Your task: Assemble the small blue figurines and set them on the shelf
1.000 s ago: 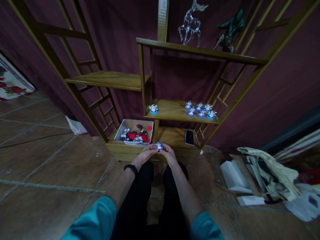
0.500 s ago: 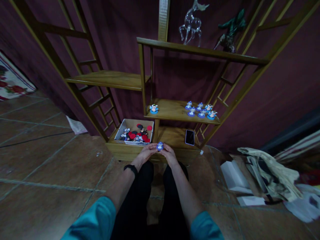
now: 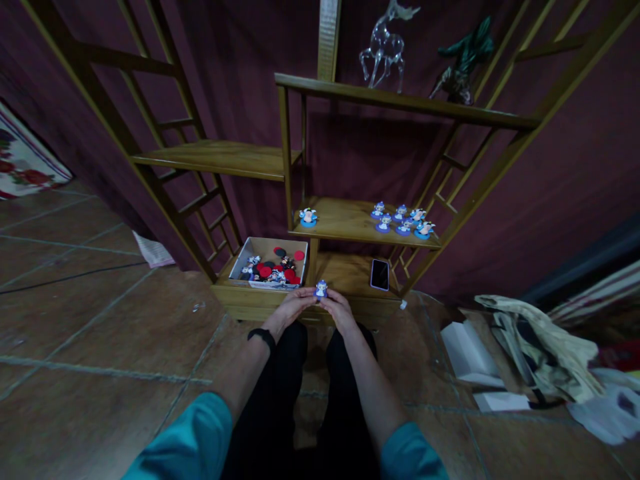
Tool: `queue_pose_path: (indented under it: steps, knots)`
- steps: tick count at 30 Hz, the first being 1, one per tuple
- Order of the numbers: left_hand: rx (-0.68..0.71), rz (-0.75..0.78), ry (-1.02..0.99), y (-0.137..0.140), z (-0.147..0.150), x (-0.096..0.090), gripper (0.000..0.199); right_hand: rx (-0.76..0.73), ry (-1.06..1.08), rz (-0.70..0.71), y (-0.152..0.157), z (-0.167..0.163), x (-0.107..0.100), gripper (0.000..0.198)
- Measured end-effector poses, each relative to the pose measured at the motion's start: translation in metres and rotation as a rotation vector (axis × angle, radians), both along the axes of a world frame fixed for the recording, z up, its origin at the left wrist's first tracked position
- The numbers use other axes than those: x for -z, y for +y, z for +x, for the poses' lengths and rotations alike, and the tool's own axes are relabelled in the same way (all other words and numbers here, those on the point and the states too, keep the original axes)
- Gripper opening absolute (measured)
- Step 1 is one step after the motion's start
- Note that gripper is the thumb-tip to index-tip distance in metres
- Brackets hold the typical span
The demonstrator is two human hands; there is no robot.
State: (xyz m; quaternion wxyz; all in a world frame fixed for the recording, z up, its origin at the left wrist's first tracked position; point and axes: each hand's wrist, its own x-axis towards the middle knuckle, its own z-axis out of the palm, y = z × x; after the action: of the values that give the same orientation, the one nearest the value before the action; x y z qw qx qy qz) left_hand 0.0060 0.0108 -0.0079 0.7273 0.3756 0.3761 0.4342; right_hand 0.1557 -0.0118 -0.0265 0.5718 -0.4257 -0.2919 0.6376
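Observation:
Between my two hands is a small figurine (image 3: 321, 289) in purple and white on a purple base, held upright. My left hand (image 3: 295, 304) pinches it from the left, and my right hand (image 3: 339, 308) grips its right side. Just beyond my left hand, a shallow cardboard box (image 3: 241, 259) holds several figurines and red and black discs. On the shelf (image 3: 340, 217) above, several similar figurines on purple and blue bases are grouped at the right. One blue-based figurine (image 3: 308, 217) stands alone at that shelf's left end.
A phone (image 3: 380, 275) lies on the lower shelf, right of my hands. Higher up stand a clear glass deer (image 3: 384, 50) and a dark green statue (image 3: 465, 63). White boxes (image 3: 470, 353) and a cream cloth bag (image 3: 545, 347) lie on the floor at right.
The figurine has tipped in my fingers, so its front now shows more upright. Both hands stay in nearly the same place.

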Motion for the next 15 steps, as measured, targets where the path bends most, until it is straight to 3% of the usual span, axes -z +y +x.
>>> queue_pose_path:
  steps: [15]
  knots:
    - [0.021, 0.003, -0.009, -0.0013, 0.0006, -0.0021, 0.04, 0.003, 0.018, 0.036, -0.0023, -0.0019, -0.0034, 0.041]
